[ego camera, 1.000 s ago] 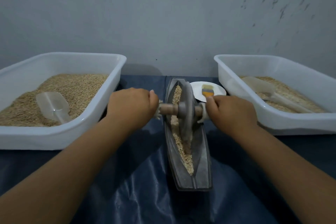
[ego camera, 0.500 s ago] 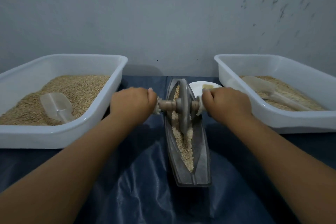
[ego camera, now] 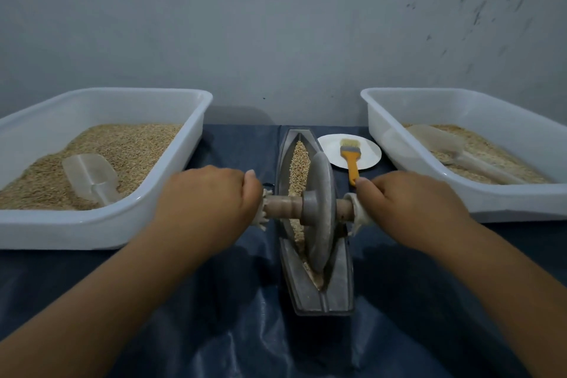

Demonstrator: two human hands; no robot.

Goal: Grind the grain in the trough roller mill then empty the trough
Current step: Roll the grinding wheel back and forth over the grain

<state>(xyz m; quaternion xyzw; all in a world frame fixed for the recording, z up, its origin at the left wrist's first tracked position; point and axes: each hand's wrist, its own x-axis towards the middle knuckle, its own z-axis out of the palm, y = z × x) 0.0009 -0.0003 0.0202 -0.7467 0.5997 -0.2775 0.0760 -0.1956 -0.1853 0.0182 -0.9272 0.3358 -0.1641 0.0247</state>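
Both hands are on the mill, so I judge I am in the grinding step; emptying is not yet begun. At centre frame the trough (ego camera: 316, 291) lies lengthwise on the dark blue sheet (ego camera: 233, 331), with grain (ego camera: 299, 163) along its groove and the stone wheel (ego camera: 320, 218) standing in it toward the lower end. My left hand (ego camera: 208, 199) is curled tight round the left end of the axle (ego camera: 282, 207); my right hand (ego camera: 405, 205) grips the right end the same way, the 2 well apart. Next, I think, comes an even push toward the upper end, keeping the wheel upright.
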